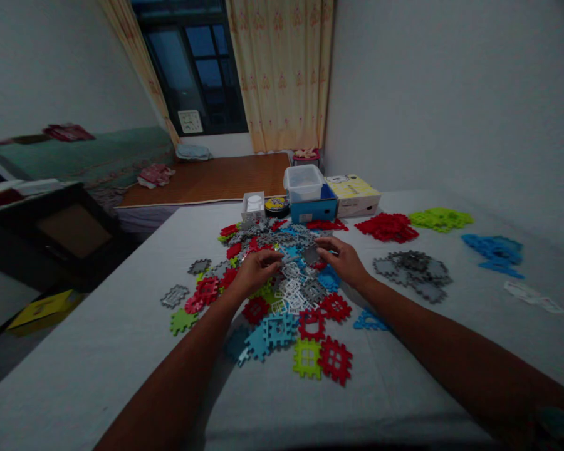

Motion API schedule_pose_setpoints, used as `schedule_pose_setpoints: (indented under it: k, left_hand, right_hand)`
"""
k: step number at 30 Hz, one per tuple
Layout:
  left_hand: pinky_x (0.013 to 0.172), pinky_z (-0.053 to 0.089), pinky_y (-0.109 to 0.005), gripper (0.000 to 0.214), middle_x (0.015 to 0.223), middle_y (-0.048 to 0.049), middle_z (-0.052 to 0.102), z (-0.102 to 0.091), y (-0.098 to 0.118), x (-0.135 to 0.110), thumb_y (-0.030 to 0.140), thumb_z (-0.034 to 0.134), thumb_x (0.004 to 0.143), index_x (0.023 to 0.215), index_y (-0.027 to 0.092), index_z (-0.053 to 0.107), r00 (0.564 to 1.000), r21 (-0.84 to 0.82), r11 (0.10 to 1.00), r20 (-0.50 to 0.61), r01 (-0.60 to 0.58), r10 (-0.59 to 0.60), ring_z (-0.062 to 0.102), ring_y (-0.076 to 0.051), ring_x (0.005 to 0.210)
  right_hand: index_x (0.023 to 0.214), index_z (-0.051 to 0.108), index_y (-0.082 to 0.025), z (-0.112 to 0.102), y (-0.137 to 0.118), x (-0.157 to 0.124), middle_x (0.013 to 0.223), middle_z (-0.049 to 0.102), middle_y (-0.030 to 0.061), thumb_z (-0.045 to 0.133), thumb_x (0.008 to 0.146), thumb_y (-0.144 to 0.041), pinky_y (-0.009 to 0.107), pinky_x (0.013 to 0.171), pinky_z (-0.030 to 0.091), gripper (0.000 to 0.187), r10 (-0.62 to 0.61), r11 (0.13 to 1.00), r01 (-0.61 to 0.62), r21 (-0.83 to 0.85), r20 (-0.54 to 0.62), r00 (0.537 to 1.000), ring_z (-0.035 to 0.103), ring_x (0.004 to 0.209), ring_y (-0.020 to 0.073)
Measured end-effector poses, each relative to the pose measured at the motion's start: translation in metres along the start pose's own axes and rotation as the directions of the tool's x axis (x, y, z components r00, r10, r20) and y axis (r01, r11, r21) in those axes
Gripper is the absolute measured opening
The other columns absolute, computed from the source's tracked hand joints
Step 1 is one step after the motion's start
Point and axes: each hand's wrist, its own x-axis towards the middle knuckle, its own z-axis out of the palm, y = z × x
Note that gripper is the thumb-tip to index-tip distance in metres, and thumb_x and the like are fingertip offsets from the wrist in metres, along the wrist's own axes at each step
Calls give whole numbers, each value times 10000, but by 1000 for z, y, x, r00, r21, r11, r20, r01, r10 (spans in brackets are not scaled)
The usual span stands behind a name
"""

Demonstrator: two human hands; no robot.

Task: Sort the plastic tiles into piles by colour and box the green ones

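A mixed heap of flat plastic interlocking tiles (286,294) in red, blue, green, grey and white lies on the grey-white sheet (122,351). My left hand (258,268) rests on the heap, its fingers curled onto a small tile I cannot make out clearly. My right hand (342,258) reaches in from the right with its fingers bent, pinching a grey tile (311,254) between both hands. Sorted piles lie to the right: red tiles (388,227), green tiles (440,218), blue tiles (496,249), grey tiles (413,270) and white tiles (533,295).
At the far edge stand a clear tub on a blue box (308,194), a yellow-white carton (353,195), a small white box (253,205) and a round tin (276,205). Beyond are a wooden platform (207,178), curtains and a dark window. A dark cabinet (51,232) stands left.
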Motion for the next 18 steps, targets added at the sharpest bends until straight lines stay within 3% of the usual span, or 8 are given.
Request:
schedule_pose_setpoints:
  k: [2,6,11,15,18]
  left_hand:
    - [780,553,-326,188,943,-60,742,-1,0,-1,195,618,776,933,166,716,998,92,994,-11,-60,61,682,-179,842]
    - [778,544,-309,167,916,-38,730,-6,-1,-3,146,611,771,885,194,722,988,216,966,90,-143,126,669,-164,837]
    - [838,519,-330,192,971,-38,719,-14,-1,-3,151,602,804,948,211,714,979,298,933,81,-203,187,652,-170,909]
    - [950,453,-362,257,1097,-57,691,-10,6,-5,284,683,799,1048,221,698,912,368,849,304,-379,276,601,-201,1042]
    - [957,436,-358,209,1133,-62,674,-2,8,-8,291,637,839,1025,230,710,883,448,781,383,-436,273,580,-210,1059]
  right_hand:
    - [1017,681,-205,-1,-3,-2,1032,686,66,606,809,-327,341,833,512,253,-78,994,80,-78,30,996,631,964,196]
    - [966,707,-201,-5,-6,-6,955,705,47,650,788,-359,319,791,507,244,-95,983,140,-119,319,943,645,868,182]
    - [951,715,-203,-9,-3,-3,913,713,43,553,874,-402,304,765,483,267,-80,960,137,-245,231,970,635,835,178]
    - [1121,684,-223,-10,2,-3,1040,694,72,720,750,-426,357,852,452,425,-100,875,277,-396,413,905,592,973,227]
    - [1150,667,-237,-9,1,-4,1105,674,79,786,680,-402,382,882,435,513,-111,839,323,-438,444,889,560,1040,249]
